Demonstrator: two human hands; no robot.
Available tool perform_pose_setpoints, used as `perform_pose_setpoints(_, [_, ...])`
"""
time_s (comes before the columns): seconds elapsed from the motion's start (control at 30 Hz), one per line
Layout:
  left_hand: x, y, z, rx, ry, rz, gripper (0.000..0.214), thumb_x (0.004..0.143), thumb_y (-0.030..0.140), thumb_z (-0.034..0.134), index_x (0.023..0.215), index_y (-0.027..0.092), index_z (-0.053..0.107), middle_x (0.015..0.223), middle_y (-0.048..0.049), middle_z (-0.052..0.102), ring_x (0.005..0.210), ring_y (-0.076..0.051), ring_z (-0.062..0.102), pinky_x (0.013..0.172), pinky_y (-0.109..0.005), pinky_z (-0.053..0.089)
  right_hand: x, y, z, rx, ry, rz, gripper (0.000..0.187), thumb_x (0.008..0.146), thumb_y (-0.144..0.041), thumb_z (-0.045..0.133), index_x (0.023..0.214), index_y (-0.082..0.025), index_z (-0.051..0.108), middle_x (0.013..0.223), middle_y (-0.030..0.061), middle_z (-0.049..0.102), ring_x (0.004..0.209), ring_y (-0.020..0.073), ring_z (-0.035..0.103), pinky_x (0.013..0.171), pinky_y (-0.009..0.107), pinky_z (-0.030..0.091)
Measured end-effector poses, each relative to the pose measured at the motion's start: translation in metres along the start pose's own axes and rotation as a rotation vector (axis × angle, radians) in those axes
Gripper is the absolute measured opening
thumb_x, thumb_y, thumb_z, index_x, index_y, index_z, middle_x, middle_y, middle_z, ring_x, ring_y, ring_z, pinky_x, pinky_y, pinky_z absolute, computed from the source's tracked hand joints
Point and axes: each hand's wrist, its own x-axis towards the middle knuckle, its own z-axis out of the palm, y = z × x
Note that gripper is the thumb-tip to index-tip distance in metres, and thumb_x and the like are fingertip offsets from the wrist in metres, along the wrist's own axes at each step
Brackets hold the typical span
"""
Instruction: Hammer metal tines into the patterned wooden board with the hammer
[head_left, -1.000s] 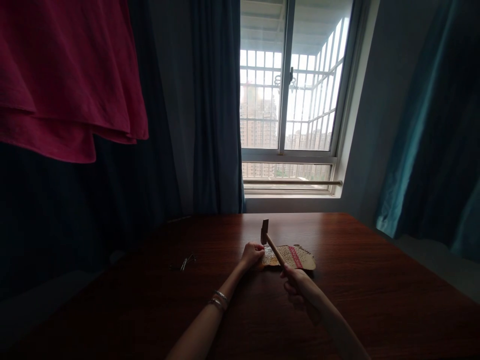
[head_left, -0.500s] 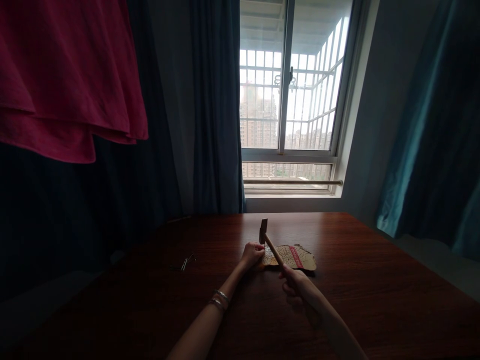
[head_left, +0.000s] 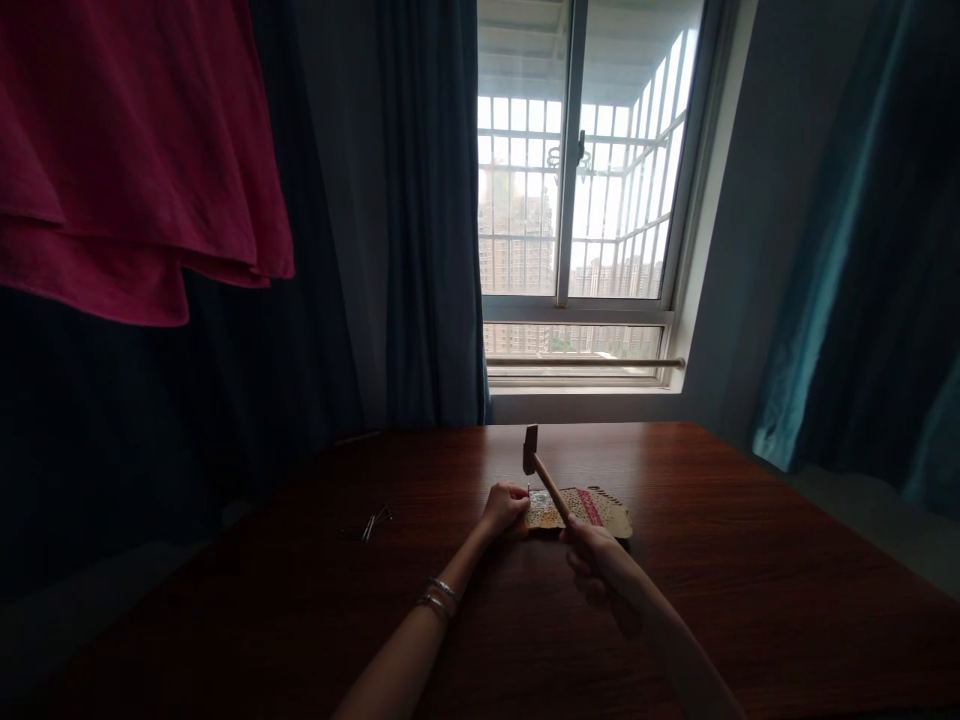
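Observation:
A small flat wooden board (head_left: 600,512), dotted with holes and crossed by a red band, lies on the dark wooden table (head_left: 750,600). My left hand (head_left: 504,506) rests at the board's left end, its fingers pinched on a thin upright pin that is barely visible. My right hand (head_left: 589,550) is closed round the wooden handle of a small hammer (head_left: 534,460). The hammer's head is raised above the board's left end, close over my left fingers. Two bangles circle my left wrist.
Small metal bits (head_left: 373,523) lie on the table to the left. A window (head_left: 577,200) stands behind the table between blue curtains (head_left: 427,220). A red cloth (head_left: 135,150) hangs at upper left.
The hammer head dipped slightly, then rose a little higher above the board. My right hand shifted a bit forward. My left hand stayed in place.

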Motion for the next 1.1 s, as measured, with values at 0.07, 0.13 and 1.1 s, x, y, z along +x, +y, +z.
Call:
perform_pose_setpoints(0.07, [0.000,0.001,0.000,-0.006,-0.002,0.013,0.020,0.067,0.022,0.059,0.077,0.014,0.074,0.077,-0.0045,0.071,0.070,-0.016,0.063,0.064,-0.021,0.045,-0.002,-0.004,0.001,0.017,-0.027,-0.023,0.032,0.086,-0.053,0.037,0.082,-0.021,0.043,0.039,-0.0104,0.037,0.023,0.0039,0.027,0.033,0.013,0.014])
perform_pose_setpoints(0.13, [-0.001,0.002,-0.001,-0.009,-0.006,0.014,0.020,0.067,0.021,0.059,0.076,0.013,0.074,0.076,-0.0046,0.070,0.069,-0.016,0.063,0.063,-0.021,0.045,-0.003,-0.003,0.001,0.016,-0.042,-0.040,0.033,0.086,-0.053,0.036,0.082,-0.021,0.043,0.038,-0.0105,0.037,0.023,0.0041,0.027,0.033,0.013,0.014])
perform_pose_setpoints(1.1, [0.000,-0.003,0.000,0.016,-0.012,-0.056,0.021,0.066,0.022,0.061,0.080,0.014,0.074,0.081,-0.0056,0.072,0.073,-0.017,0.064,0.065,-0.022,0.047,0.003,0.014,0.001,-0.029,0.006,-0.019,0.030,0.087,-0.050,0.036,0.082,-0.021,0.042,0.039,-0.0102,0.037,0.023,0.0036,0.025,0.031,0.014,0.014])
